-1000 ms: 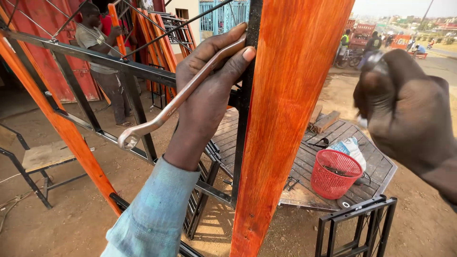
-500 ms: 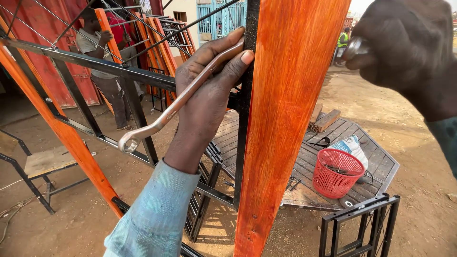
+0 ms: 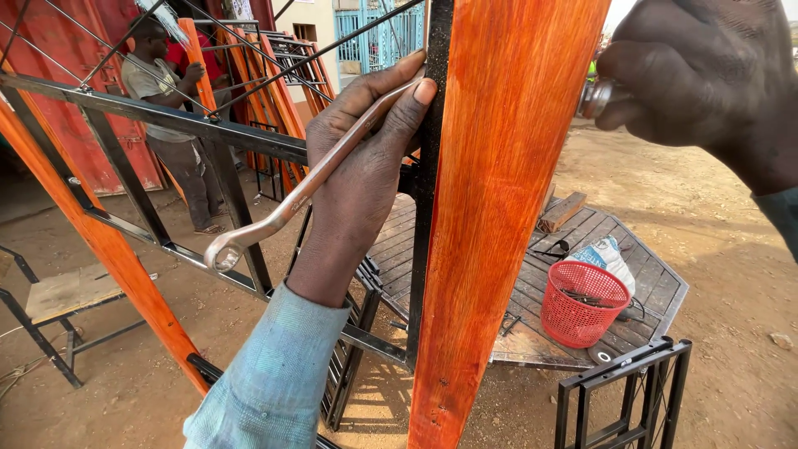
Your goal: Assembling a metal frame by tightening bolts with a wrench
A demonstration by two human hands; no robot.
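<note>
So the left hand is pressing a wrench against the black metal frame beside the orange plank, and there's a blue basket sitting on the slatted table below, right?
Not quite. The basket on the slatted table is red, not blue, as the head view shows. The rest stands: the left hand presses a wrench against the black metal frame beside the orange plank.

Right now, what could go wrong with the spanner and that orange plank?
The left hand only pinches the spanner against the black bar, so it might slip and drop. The right hand holds a small metal piece loosely; it could fall into the dirt. The orange plank might tip.

Steel spanner (image 3: 303, 187) slanted against orange plank (image 3: 499, 208); small metal piece (image 3: 597, 98), perhaps a socket
</note>
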